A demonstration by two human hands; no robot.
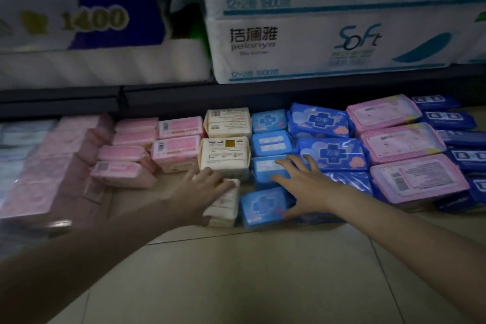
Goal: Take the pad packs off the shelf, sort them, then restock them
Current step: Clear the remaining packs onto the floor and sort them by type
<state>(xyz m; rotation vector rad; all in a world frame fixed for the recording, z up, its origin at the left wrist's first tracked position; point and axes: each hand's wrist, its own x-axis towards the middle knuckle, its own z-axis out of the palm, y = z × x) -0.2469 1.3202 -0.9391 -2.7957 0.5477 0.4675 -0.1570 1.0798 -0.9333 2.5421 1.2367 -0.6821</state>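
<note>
Pad packs lie sorted in colour columns on the tiled floor in front of the shelf. My left hand [202, 187] grips the nearest cream pack [224, 204], at the front of the cream column [224, 158]. My right hand [302, 187] lies with spread fingers over the light blue column, touching a light blue pack [268, 169]; another light blue pack [263, 206] sits just under its thumb. Small pink packs [123, 173] lie to the left, larger blue packs [332, 154] and big pink packs [418, 177] to the right.
A dark shelf edge [184, 97] runs above the packs, carrying big white tissue bundles [315, 47]. Dark blue packs [468, 158] are at the far right, pale pink packs [39, 166] at the far left. Bare beige floor tiles [249, 279] fill the foreground.
</note>
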